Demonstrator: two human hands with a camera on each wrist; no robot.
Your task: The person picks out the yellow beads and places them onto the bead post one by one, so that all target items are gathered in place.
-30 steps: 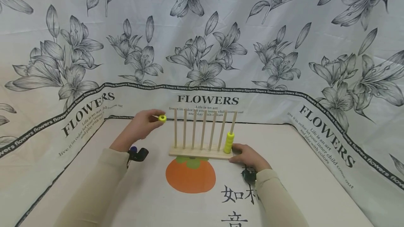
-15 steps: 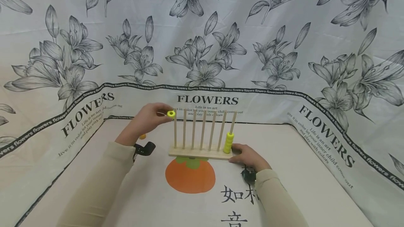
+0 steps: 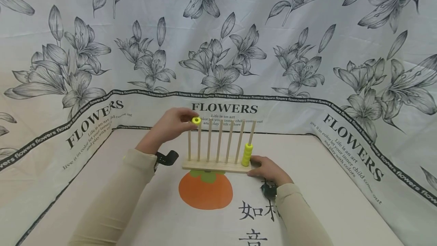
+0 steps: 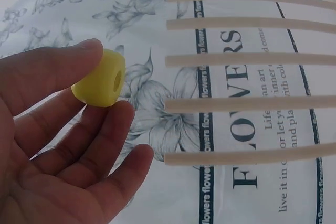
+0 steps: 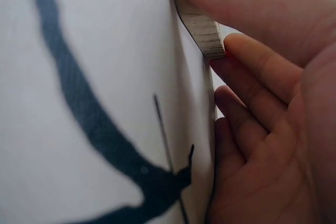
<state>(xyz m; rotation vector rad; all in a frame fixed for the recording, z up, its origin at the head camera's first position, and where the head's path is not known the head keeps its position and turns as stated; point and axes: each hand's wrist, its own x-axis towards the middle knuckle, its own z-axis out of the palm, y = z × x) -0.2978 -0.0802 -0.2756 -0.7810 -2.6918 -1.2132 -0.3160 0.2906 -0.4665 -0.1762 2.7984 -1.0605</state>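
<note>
My left hand (image 3: 172, 124) pinches a yellow bead (image 4: 94, 87) between thumb and fingers. In the head view it is up at the height of the peg tops, by the left end of a wooden peg rack (image 3: 215, 167). Several thin upright pegs (image 3: 218, 143) stand in a row on that rack. A stack of yellow beads (image 3: 247, 155) sits on the rightmost peg. My right hand (image 3: 271, 170) grips the right end of the base, thumb in front; the right wrist view shows the base's end (image 5: 207, 38) between thumb and fingers.
The rack stands on a white cloth with an orange fruit print (image 3: 205, 191) and black characters (image 3: 252, 211). Flower-printed fabric (image 3: 218, 48) rises behind and at both sides. Something small and yellow (image 3: 124, 157) shows beside the left sleeve.
My left hand has moved right and slightly up with the yellow bead, from left of the rack to its left pegs. My right hand stays on the base.
</note>
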